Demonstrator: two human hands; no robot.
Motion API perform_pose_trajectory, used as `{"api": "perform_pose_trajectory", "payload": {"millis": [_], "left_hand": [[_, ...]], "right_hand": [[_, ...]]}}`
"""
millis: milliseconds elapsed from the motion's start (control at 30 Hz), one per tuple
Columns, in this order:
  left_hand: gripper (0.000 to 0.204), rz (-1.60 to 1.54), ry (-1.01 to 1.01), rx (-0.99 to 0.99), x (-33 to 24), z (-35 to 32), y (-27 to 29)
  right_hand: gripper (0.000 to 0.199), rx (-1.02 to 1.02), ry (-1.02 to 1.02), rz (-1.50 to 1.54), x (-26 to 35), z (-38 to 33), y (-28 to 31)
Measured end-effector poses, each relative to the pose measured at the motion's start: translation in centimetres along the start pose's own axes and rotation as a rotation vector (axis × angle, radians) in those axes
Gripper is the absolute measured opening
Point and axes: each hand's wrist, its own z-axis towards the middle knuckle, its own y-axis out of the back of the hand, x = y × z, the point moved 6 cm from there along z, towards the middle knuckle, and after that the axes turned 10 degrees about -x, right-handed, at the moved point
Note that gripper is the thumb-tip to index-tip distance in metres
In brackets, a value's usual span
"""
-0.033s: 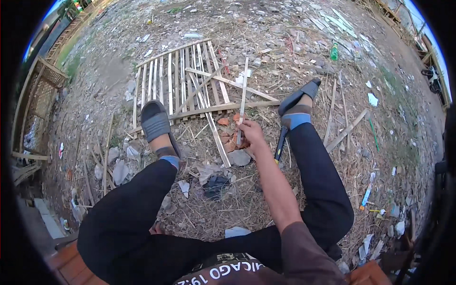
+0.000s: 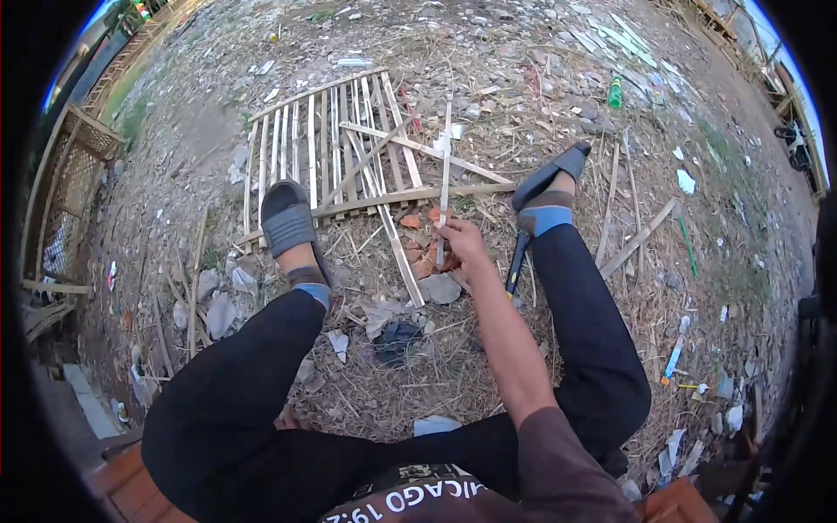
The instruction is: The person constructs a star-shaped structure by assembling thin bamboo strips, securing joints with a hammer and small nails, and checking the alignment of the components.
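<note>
My right hand (image 2: 464, 244) is closed round the near end of a thin wooden slat (image 2: 445, 166), which points away from me. Beyond it, the slat passes over the front rail of a slatted wooden frame (image 2: 311, 148) lying on the ground. Loose slats lie crossed over that frame, one a long strip (image 2: 403, 253) reaching toward me. Close to my right wrist is a tool with a black and yellow handle (image 2: 515, 268); its far end is hidden by my right foot. Only a bit of my left hand (image 2: 286, 418) shows below my left thigh, its fingers hidden.
My left slipper (image 2: 289, 222) rests on the frame's near corner, my right slipper (image 2: 554, 177) beside its right end. Broken red brick pieces (image 2: 427, 261) and a grey stone (image 2: 440, 289) lie under my right hand. More wood strips (image 2: 639, 238) and a green bottle (image 2: 615, 93) lie rightward.
The slat in my right hand has turned slightly, its far end a little further left. My right hand keeps its grip, and the rest looks the same.
</note>
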Motion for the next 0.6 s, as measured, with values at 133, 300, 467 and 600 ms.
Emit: {"api": "perform_pose_trajectory", "payload": {"millis": [133,300,467,600], "left_hand": [[0.011,-0.141,-0.044,-0.066,-0.9,-4.5,4.9],[0.022,-0.569,-0.208,0.402,-8.0,4.1,-2.5],[0.049,-0.549,0.228,0.440,-10.6,9.2,-9.8],[0.054,-0.697,0.448,0.359,-9.8,10.3,-13.9]], "right_hand": [[0.020,0.051,-0.095,-0.006,0.7,-1.2,-1.8],[0.019,0.033,-0.092,0.005,2.2,-1.2,-2.2],[0.016,0.031,-0.039,-0.080,2.8,-1.8,-3.5],[0.021,0.056,-0.048,-0.003,3.2,-1.4,-3.9]]}}
